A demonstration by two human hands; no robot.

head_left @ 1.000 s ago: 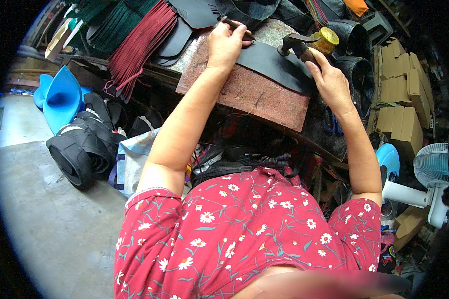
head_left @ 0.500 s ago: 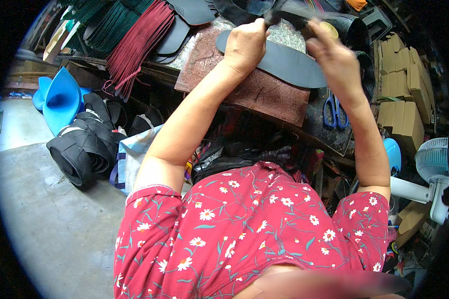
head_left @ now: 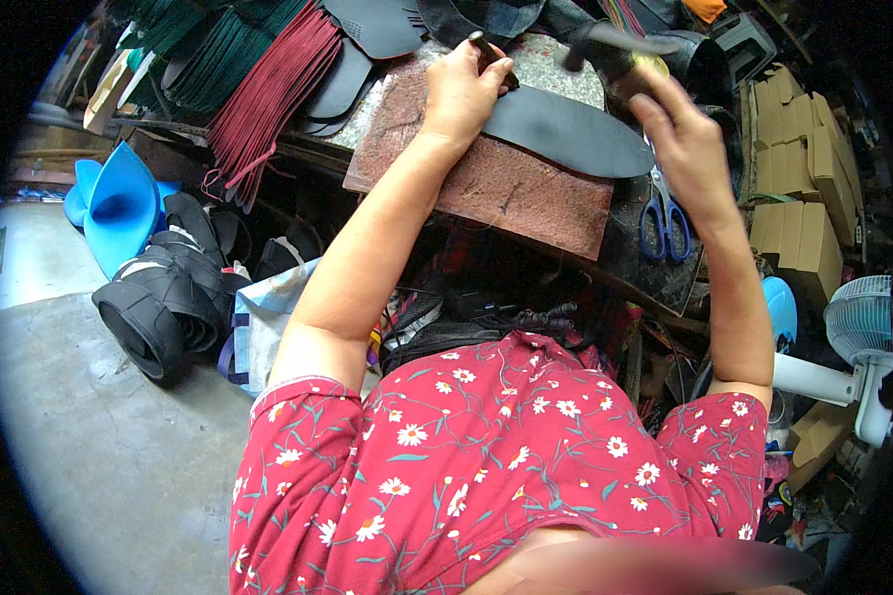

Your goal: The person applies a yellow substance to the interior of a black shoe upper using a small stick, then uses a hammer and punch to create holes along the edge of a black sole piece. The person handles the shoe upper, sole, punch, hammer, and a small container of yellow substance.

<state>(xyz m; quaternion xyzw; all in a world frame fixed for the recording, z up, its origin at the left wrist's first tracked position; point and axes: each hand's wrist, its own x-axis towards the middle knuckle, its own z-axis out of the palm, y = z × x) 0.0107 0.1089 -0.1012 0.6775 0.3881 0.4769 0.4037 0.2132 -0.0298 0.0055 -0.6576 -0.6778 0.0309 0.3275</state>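
Observation:
A dark grey shoe sole lies flat on a reddish-brown block on the workbench. My left hand is closed round a short dark punch, held over the sole's left end, which the hand hides. The punch tilts, its top end showing above my fingers; its tip is hidden. To the right, my right hand is closed on a hammer, raised apart from the punch and smeared by motion. Blue-handled scissors lie beside the block, below my right hand.
Bundled red strips and dark green strips lie at the back left, next to stacked dark sole pieces. Blue foam shapes and black rolled pieces are at left. Cardboard boxes and a fan stand at right.
My left hand and the punch have shifted left along the sole. The hammer has moved from close by the punch up and away to the right.

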